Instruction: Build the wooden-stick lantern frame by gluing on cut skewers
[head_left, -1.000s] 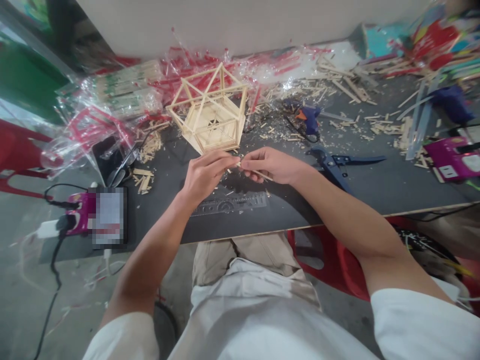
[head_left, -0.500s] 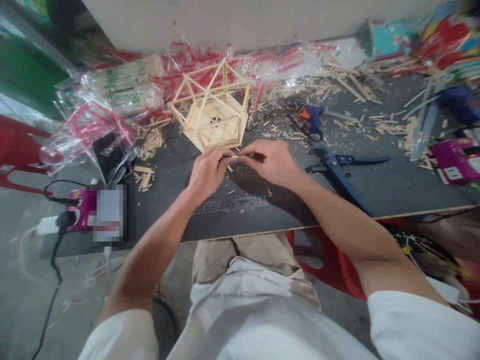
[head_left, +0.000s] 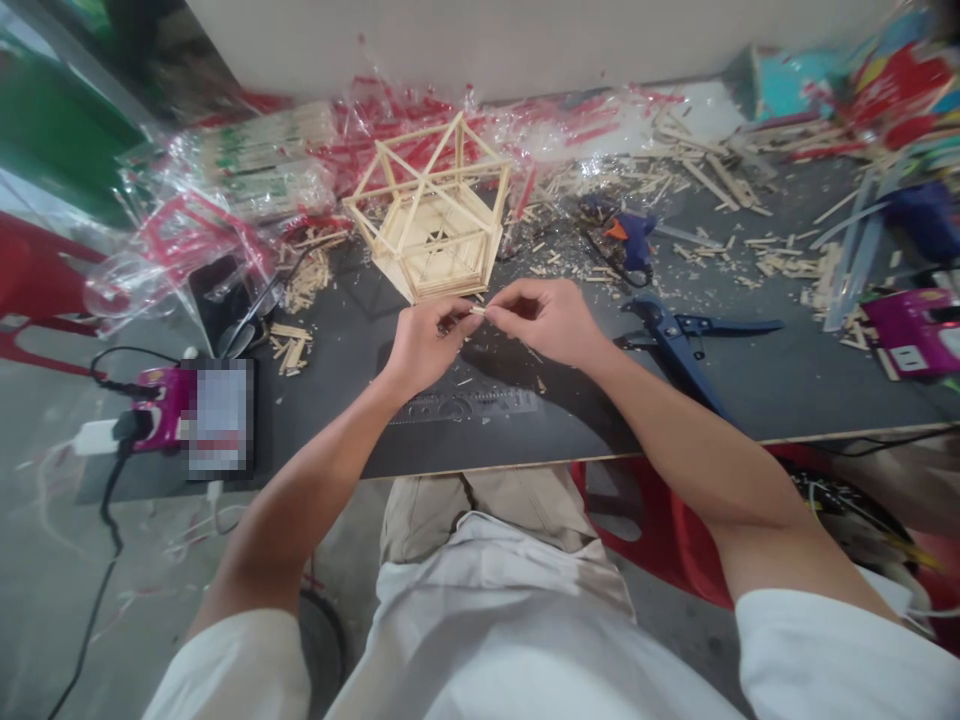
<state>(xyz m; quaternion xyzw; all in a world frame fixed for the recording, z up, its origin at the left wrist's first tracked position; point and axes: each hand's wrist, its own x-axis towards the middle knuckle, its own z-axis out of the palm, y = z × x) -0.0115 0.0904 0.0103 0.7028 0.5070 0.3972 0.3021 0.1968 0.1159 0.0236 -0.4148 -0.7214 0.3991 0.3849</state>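
Observation:
A short wooden stick piece point(head_left: 478, 310) shows between the fingertips of both hands, just in front of a wooden stick frame. My left hand point(head_left: 429, 343) is closed in a pinch on its left part. My right hand point(head_left: 551, 318) pinches close to the right end, thumb and forefinger together. The pale frame point(head_left: 409, 278) stands on the dark table with a layered base and triangular sides rising from it. Below the hands, a clear plastic ruler point(head_left: 465, 404) lies flat near the table's front edge.
Blue cutting pliers point(head_left: 671, 335) lie right of my hands, with a blue glue gun point(head_left: 636, 240) behind them. A phone point(head_left: 220, 415) and a purple power strip point(head_left: 159, 408) sit at left. Wood scraps point(head_left: 291, 348) and plastic wrapping point(head_left: 217, 225) cover the back and sides.
Both hands stay together in front of the frame. My left fingers have shifted their grip, and more of the small stick piece shows. The whole view has moved slightly.

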